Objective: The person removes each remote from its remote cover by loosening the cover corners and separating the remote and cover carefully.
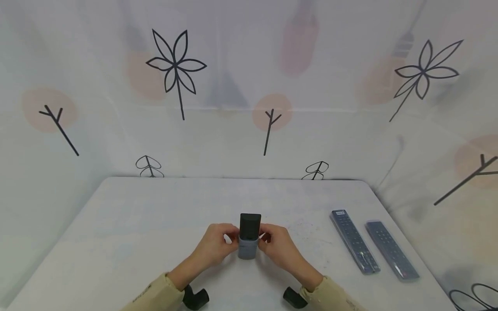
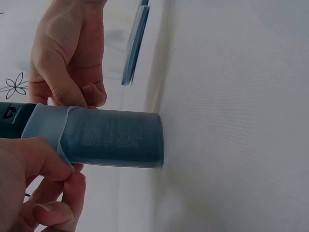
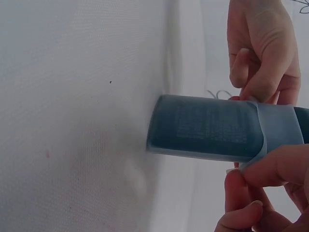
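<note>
Two sleeves (image 1: 155, 294); left fingers (image 1: 228, 227), right fingers (image 1: 268, 228) pinch one wrapped device (image 1: 250, 227); two remotes (image 1: 355, 242) rightward.

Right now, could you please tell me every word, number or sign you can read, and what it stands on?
No text is readable.
Sleeved device: printed block and small mark, too blurred.
Left remote: white label, key markings, too small.
Right remote: key markings, too small.
</note>
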`<act>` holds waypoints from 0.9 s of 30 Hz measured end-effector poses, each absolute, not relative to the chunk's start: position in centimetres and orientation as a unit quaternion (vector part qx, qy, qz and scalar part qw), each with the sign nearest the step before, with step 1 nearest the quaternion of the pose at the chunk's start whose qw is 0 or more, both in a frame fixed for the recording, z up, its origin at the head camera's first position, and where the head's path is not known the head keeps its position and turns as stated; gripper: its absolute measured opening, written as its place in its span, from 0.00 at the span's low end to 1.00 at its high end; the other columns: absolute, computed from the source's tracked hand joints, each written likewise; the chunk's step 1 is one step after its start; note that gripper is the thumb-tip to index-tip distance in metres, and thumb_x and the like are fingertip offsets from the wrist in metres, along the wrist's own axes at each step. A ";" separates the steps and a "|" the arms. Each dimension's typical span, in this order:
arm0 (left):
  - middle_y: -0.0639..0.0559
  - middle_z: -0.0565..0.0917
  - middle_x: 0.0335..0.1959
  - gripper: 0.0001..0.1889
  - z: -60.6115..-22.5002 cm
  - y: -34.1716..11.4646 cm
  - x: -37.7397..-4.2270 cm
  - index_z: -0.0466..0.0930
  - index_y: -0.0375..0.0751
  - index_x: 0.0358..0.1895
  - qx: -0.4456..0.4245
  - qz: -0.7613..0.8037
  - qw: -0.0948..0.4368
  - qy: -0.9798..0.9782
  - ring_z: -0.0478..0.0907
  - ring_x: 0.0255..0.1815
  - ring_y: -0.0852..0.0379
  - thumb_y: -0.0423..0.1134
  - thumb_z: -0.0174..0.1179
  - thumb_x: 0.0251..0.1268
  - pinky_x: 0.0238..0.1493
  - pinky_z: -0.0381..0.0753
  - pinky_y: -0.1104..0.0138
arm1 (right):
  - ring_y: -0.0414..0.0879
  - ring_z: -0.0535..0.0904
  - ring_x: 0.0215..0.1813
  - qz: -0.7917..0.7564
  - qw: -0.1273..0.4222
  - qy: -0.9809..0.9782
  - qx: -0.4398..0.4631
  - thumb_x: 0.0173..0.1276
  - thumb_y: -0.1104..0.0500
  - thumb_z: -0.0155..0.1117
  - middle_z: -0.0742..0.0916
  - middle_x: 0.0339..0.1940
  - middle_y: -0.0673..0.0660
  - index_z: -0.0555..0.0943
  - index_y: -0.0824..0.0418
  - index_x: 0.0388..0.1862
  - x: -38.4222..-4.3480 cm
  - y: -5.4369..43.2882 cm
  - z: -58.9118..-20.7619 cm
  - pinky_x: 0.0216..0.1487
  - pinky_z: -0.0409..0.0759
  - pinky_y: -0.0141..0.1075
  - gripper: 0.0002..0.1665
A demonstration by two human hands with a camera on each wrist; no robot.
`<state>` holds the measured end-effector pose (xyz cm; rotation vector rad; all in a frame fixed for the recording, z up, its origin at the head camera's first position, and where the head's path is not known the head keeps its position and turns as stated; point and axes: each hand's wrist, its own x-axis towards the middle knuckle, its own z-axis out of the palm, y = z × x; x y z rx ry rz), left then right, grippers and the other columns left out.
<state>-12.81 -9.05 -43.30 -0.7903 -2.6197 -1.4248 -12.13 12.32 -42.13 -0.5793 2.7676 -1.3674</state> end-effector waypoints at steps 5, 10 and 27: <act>0.60 0.85 0.30 0.12 -43.6 -9.0 -12.7 0.88 0.42 0.36 -0.259 -0.447 0.032 -0.856 0.78 0.32 0.63 0.22 0.63 0.52 0.33 0.78 0.68 | 0.41 0.76 0.30 -0.424 0.020 0.888 -0.177 0.56 0.76 0.62 0.84 0.31 0.49 0.85 0.62 0.44 -12.0 12.2 -42.1 0.29 0.76 0.33 0.18; 0.59 0.85 0.30 0.13 -43.7 -8.9 -12.7 0.88 0.42 0.35 -0.267 -0.443 0.036 -0.855 0.78 0.31 0.64 0.21 0.62 0.51 0.34 0.79 0.66 | 0.41 0.76 0.30 -0.420 0.023 0.890 -0.178 0.56 0.76 0.62 0.84 0.30 0.49 0.85 0.63 0.43 -12.0 12.1 -42.4 0.27 0.75 0.33 0.18; 0.58 0.84 0.27 0.10 -44.0 -8.8 -12.8 0.88 0.41 0.33 -0.273 -0.396 0.041 -0.876 0.77 0.28 0.65 0.23 0.66 0.49 0.32 0.77 0.69 | 0.41 0.77 0.28 -0.408 0.043 0.899 -0.154 0.56 0.75 0.63 0.85 0.30 0.50 0.86 0.64 0.43 -12.1 11.8 -42.9 0.25 0.76 0.34 0.16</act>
